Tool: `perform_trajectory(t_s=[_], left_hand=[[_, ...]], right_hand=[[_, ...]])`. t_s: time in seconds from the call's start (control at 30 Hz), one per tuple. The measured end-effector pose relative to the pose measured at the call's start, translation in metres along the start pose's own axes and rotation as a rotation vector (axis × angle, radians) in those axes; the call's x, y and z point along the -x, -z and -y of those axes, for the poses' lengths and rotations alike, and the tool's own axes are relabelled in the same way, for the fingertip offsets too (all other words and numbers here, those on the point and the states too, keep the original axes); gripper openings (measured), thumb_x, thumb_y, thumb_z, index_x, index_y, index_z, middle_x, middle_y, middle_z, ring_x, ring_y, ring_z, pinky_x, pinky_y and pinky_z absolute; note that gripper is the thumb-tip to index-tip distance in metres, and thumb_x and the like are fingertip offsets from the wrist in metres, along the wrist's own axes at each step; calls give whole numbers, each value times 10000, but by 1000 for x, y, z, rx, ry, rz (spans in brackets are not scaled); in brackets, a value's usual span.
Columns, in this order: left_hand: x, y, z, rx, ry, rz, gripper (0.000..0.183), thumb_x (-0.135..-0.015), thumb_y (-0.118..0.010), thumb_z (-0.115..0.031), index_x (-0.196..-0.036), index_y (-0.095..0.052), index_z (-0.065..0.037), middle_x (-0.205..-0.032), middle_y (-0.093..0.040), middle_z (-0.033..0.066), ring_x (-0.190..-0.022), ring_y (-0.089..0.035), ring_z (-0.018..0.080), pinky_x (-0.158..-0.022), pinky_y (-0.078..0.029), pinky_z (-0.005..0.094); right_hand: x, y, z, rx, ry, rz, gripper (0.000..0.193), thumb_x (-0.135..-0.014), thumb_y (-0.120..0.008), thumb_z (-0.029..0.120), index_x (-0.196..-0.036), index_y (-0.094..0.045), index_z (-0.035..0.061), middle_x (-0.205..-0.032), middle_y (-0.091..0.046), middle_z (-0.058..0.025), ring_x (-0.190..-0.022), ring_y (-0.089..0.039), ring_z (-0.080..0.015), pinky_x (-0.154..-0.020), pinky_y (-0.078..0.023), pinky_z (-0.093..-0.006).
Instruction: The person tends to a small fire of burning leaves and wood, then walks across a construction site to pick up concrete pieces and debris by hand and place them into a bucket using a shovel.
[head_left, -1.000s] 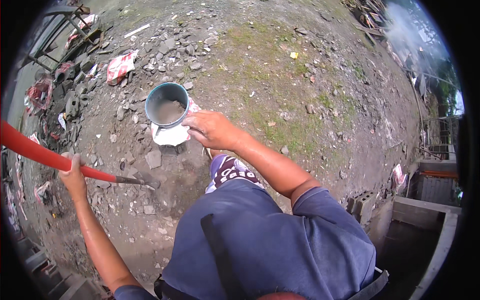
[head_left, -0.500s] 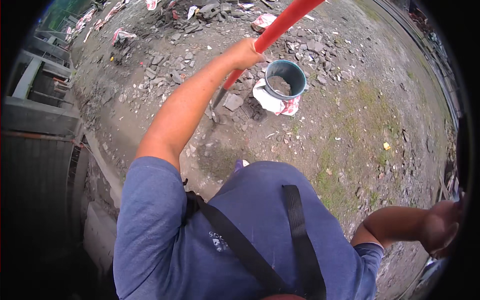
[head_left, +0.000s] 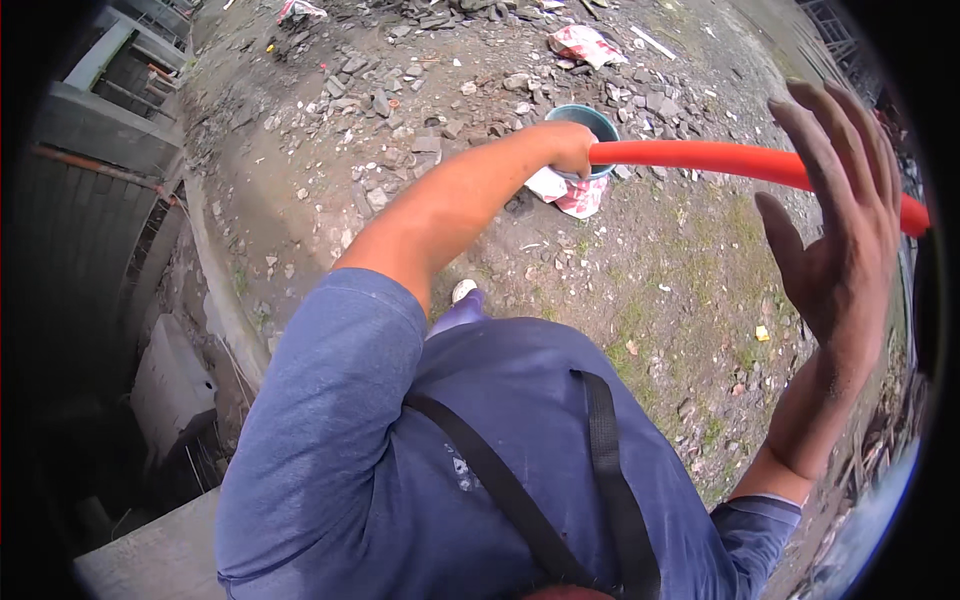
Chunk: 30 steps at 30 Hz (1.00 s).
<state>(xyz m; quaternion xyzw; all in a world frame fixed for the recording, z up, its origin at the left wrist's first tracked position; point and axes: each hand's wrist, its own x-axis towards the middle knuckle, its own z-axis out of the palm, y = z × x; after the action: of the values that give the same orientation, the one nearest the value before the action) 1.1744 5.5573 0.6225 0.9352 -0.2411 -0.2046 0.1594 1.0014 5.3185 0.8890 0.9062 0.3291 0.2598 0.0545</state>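
My left hand (head_left: 568, 148) is closed around a red pole-like handle (head_left: 700, 157), which stretches from the fist toward the right edge of the view. The tool's other end is not visible. My right hand (head_left: 845, 220) is raised at the right with its fingers spread, and the red handle passes behind it. I cannot tell whether the palm touches the handle. Just beyond my left fist stands a dark teal bucket (head_left: 590, 117), partly covered by the hand. A crumpled white and red sack (head_left: 582, 198) lies under the near side of the bucket.
Broken stones (head_left: 655, 103) lie around the bucket, with another white and red sack (head_left: 585, 45) farther back. A concrete edge (head_left: 215, 270) runs along the left, beside a dark walled drop and a pale block (head_left: 178, 385). Patchy grass (head_left: 680, 260) covers ground at the right.
The red handle has swung from a steep slant to nearly level, pointing right. My left hand has moved right and nearer, in front of the bucket. My right hand has come up, its fingers spread.
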Motion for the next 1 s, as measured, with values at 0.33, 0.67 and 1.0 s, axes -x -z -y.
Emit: perform_trajectory(t_s=[0.33,0.67,1.0], left_hand=[[4,-107,-65,-211,-148,284,409,-708,-798,-308,-1076,-738,-141,-1031,-728,94,-976,-693,288,-826,-539,448],[222,165,47,14,-93,-110,358,-773,-759,-198,-1117,-716,-112,-1021,-729,99,-909,-694,238,-800,-520,385],[254,154,-14,16,14,-286,748,-684,-826,-190,-1355,-514,-73,-1102,-679,205,-1057,-651,355,-887,-523,402]], right_hand=[[92,-166,37,-15,-281,958,178,-801,-595,80,-976,-629,71,-858,-706,-158,-837,-700,-344,-760,-545,-472],[19,-170,31,6,-321,826,237,-737,-683,84,-967,-631,67,-896,-697,-170,-875,-674,-380,-756,-529,-493],[-128,-135,75,206,135,544,139,-854,-536,18,-980,-588,48,-816,-680,-162,-835,-684,-359,-739,-536,-481]])
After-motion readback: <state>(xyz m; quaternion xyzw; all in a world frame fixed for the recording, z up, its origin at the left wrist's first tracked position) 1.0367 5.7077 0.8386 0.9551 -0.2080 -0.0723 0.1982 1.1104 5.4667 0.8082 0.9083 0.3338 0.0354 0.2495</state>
